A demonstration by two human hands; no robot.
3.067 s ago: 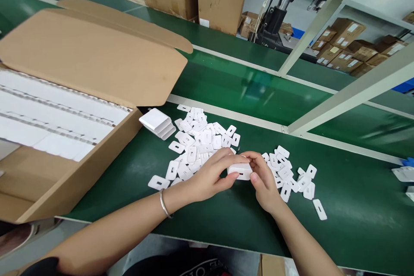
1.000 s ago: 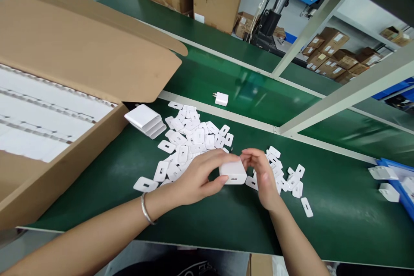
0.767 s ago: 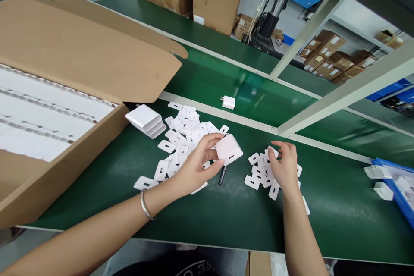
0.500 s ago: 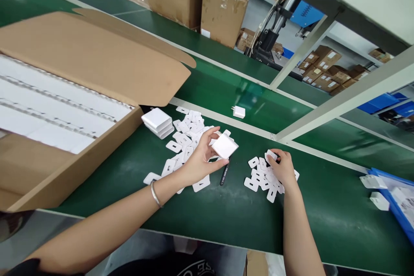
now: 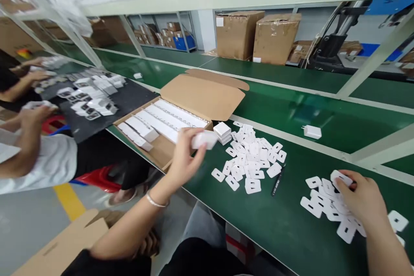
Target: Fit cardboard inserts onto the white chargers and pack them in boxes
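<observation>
charger (image 5: 205, 139) sits pinched in the left grip (image 5: 185, 152).

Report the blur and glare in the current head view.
Head view: motion blur smears the left hand and the white block it holds; the right hand and nearby white cards look crisper; a bluish reflection shines on the green panel.

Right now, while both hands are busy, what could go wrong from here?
The left hand holds a charger that looks close to the stack, so it might knock the stack over. The right hand pinches a plate at a loose pile; it could slip and mix back in. The black tool beside the bigger pile could get bumped.
</observation>
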